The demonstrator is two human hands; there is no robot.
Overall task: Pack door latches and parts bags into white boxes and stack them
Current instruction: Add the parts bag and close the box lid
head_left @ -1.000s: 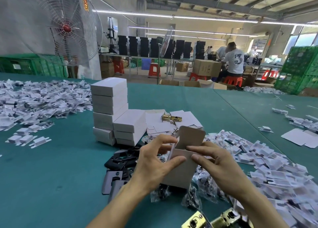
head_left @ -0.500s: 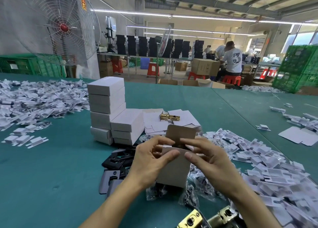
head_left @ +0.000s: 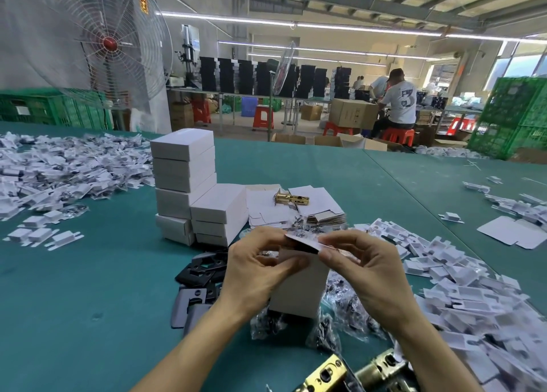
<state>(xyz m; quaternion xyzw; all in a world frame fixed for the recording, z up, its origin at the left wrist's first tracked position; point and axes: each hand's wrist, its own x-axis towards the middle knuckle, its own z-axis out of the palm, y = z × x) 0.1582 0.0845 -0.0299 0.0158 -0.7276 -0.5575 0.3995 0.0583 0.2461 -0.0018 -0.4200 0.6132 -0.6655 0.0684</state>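
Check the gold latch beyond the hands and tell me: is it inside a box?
No, the gold latch lies uncovered on the flat cardboard blanks, right of the stacked white boxes.

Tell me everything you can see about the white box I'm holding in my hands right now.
The white box looks like plain matte cardboard, a small carton stood upright on end amid the clear parts bags on the green table. Its top flap is folded nearly shut. The left hand grips its left side and the right hand pinches the flap's edge.
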